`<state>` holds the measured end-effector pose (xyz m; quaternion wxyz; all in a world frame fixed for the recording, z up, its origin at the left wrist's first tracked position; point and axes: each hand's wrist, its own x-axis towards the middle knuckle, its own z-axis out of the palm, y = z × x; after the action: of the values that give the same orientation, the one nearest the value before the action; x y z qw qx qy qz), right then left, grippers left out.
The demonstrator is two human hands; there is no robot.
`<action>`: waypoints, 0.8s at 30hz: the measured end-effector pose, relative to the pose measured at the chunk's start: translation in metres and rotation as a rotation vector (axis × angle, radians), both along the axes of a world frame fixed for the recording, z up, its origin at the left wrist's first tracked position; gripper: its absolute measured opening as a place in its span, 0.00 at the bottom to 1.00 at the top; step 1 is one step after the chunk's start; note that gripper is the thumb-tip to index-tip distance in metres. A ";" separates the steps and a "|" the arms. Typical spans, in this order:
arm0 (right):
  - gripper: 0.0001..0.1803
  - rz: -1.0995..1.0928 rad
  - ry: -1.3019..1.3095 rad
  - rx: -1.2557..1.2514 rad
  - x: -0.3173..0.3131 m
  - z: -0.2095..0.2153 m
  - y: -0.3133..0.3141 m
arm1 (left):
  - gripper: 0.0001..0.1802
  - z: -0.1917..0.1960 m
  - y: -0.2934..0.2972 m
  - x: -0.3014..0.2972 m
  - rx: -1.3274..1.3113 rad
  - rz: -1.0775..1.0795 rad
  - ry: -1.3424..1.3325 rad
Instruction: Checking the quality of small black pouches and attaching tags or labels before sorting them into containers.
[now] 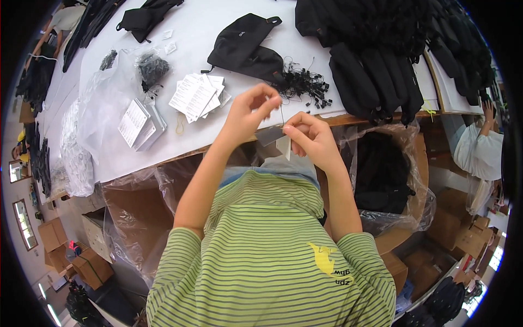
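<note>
Right grip (pixel 311 140): one grey tag (pixel 269 135), one white tag (pixel 284 147)

We note: shirt (pixel 261 218) yellow-green with thin dark stripes and yellow print (pixel 325 261); hand-held tag (pixel 268 135) dark grey; paper cards (pixel 197 97) white with dark print; tabletop (pixel 199 19) white; bag (pixel 234 48) black; carton (pixel 53 234) brown.

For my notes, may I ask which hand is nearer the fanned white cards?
Left: the left hand is right of the fanned white cards; the right hand, farther right.
</note>
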<state>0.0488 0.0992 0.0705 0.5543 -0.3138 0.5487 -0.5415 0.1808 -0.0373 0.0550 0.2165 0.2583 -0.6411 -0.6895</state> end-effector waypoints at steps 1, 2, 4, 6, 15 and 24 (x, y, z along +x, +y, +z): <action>0.06 -0.031 0.014 0.010 -0.002 0.000 0.000 | 0.05 -0.011 -0.010 -0.010 -0.001 -0.003 0.000; 0.06 -0.031 0.017 0.007 -0.003 0.000 0.000 | 0.05 -0.021 -0.019 -0.020 -0.366 0.067 -0.037; 0.06 -0.096 -0.017 0.027 -0.005 0.001 0.002 | 0.06 -0.035 -0.031 -0.032 -0.731 0.132 -0.068; 0.06 -0.117 -0.037 0.020 -0.007 -0.002 0.005 | 0.11 -0.045 -0.039 -0.039 -1.028 0.180 -0.233; 0.05 -0.242 -0.074 -0.008 -0.008 -0.015 0.012 | 0.13 -0.019 -0.034 -0.016 -0.866 0.342 -0.052; 0.05 -0.114 0.666 -0.206 0.027 -0.010 -0.033 | 0.08 -0.008 0.022 0.039 -0.382 0.420 -0.152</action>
<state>0.0754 0.0662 0.0607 0.2795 -0.4961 0.6586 -0.4920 0.2198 -0.0153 0.0473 0.3502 0.3909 -0.7062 -0.4752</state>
